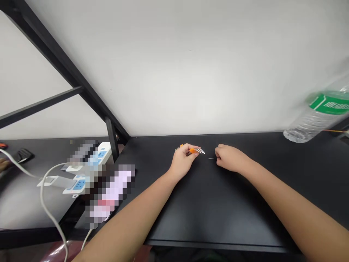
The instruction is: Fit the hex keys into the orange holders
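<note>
My left hand (pixel 183 158) is closed around a set of hex keys in an orange holder (pixel 194 150); the silver key ends fan out to the right of my fingers. My right hand (pixel 228 157) rests on the black table (pixel 207 203) just to the right, its fingers pinched on a single thin hex key (pixel 212 158) that points left toward the set. A small gap separates the two hands.
A clear plastic water bottle with a green label (pixel 321 112) stands at the far right. White power strips with blue sockets (pixel 79 182) and white cables lie on the left table. A black metal frame post (pixel 111 142) rises between the tables. A white wall is behind.
</note>
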Demonstrator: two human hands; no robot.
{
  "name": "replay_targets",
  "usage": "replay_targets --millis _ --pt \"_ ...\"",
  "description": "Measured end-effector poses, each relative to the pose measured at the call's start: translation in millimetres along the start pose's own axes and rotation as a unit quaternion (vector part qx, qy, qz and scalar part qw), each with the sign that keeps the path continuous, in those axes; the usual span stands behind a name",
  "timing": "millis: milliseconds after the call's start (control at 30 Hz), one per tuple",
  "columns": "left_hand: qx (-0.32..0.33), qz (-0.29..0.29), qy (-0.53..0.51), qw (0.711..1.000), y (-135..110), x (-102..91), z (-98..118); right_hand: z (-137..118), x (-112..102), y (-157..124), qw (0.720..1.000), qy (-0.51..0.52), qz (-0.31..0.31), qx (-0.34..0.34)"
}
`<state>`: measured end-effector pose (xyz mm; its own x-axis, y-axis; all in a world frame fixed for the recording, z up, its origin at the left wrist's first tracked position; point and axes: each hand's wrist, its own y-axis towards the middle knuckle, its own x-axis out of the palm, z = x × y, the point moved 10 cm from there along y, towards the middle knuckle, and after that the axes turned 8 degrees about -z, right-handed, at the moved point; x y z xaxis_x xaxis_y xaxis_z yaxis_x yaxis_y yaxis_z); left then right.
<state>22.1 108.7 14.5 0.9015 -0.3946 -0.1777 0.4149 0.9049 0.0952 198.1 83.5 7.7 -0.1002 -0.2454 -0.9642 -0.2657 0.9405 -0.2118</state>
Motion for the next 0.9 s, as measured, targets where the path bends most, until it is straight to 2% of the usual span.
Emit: replay_targets --millis 67,167,267,367,500,900 --pt "-0.002 -0.007 0.021 1.0 -0.2 2.0 0.0 1.0 1.7 -7.0 1.0 0.024 -0.015 0.009" --pt "0.012 -0.03 0.033 0.999 -0.8 9.4 2.8 -10.3 -10.0 -19.2 0.993 0.11 0.006 -0.05" --pt "0.029 -0.041 0.036 0.998 -1.8 13.0 5.8 -28.5 -30.1 -31.5 0.96 0.247 0.047 -0.126" --pt "0.045 -0.042 0.051 0.997 -2.3 13.7 7.7 -41.7 -46.2 -39.3 0.925 0.328 0.104 -0.16" --pt "0.067 -0.047 0.066 0.994 -2.8 16.3 9.7 -51.8 -50.1 -41.4 0.918 0.323 0.151 -0.175" --pt "0.098 -0.053 0.098 0.989 -8.5 20.0 20.2 -50.4 -50.7 -44.3 0.932 0.279 0.146 -0.179"
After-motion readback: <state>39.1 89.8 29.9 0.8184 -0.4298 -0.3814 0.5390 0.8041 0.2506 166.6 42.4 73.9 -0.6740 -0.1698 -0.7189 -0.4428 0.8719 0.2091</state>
